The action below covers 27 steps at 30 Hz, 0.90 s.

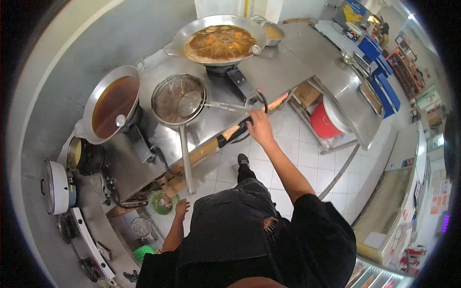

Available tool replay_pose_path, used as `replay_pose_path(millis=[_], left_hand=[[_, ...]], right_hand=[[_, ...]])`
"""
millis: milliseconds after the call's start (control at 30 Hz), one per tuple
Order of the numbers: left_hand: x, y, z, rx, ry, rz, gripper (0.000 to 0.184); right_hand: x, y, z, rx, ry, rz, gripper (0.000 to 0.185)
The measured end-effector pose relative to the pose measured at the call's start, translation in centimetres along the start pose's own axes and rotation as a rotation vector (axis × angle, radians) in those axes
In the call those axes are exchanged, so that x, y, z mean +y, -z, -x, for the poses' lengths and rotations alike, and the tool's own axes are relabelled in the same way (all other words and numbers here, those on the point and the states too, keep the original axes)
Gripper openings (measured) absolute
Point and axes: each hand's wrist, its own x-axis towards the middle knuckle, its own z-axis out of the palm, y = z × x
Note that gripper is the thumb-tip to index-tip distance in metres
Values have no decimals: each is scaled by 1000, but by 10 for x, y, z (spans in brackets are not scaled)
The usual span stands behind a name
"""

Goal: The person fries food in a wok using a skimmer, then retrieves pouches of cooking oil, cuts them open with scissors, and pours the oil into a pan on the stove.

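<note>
My right hand [260, 126] is at the front edge of the steel counter, beside a black gas hose and the end of a wire strainer's handle; whether its fingers grip anything is unclear. My left hand [182, 209] hangs low beside my apron, fingers apart, holding nothing. Round strainers [178, 100] lie stacked on the counter, one with a thick metal handle over the edge. Behind them, a large wok [221, 45] of bubbling oil holds orange pieces. To the left stands another wok [115, 103] with dark, still oil.
A small pan [273, 33] stands beside the large wok. At far left is a white pot [56, 187]. Under the right counter [321, 53] sits a red bucket [326, 119]. A green basin [163, 201] lies below the left hand's side. White tiles [312, 163] cover the floor.
</note>
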Motion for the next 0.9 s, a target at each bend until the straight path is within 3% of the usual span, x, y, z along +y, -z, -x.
replay_pose_path(millis=[67,133,200,267,333,433,467,567,667,767,900], left_hand=[[-47,17,29,43,69,91,45],[-2,-16,13,184,165,176,41],[-38,-43,-6,95,-349,-265,42],[-16,-90,-7,127,-519,-421,42],[-15,-128,-4,247,-609,-1013,37],[-14,-184,0,228,-375,-916,37],[-7,-201,-1,233,-344,-885,38],[13,-240,-3,248,-279,-806,38],[22,-265,0,289,-241,-772,38],[24,-286,0,328,-212,-750,38],[18,-297,1,346,-220,-753,39]], right_hand=[[-35,-1,-17,-17,83,78,57],[30,-66,-97,-427,28,-51,51],[51,-100,-128,-806,-28,-260,48],[74,-138,-144,-1106,-203,-708,46],[85,-163,-134,-1317,-476,-1256,40],[78,-143,-147,-1400,-639,-1489,31],[70,-124,-160,-1345,-702,-1396,31],[65,-111,-175,-1066,-188,-992,28],[81,-92,-194,-732,129,-875,32],[88,-9,-238,-936,111,-723,23],[109,11,-240,-1013,100,-1099,29]])
